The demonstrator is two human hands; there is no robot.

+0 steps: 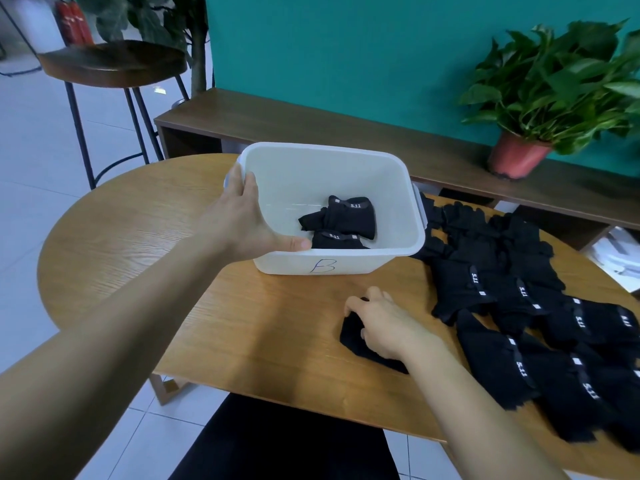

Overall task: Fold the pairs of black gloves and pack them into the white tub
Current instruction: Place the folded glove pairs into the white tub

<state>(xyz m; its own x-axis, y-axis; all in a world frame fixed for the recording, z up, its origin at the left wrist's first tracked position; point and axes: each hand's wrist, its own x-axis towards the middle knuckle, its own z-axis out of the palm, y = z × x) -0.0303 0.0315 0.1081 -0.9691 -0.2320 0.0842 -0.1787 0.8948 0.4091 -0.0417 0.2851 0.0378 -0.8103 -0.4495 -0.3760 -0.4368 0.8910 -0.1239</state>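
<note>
The white tub [398, 188], marked with a blue "B" on its near wall, stands at the middle of the round wooden table [145, 258]. Two folded black glove bundles [346, 220] lie inside it. My left hand [242, 216] grips the tub's left rim, thumb over the near edge. My right hand [381, 322] rests on a folded black glove pair [356, 342] on the table in front of the tub, fingers curled around it. Several unfolded black gloves [540, 320] with white "5.11" labels lie spread on the table's right side.
A wooden bench shelf [311, 126] runs behind the table along a teal wall, with a potted plant [540, 109] on its right part. A bar stool [114, 64] stands at the back left. White tiled floor lies to the left.
</note>
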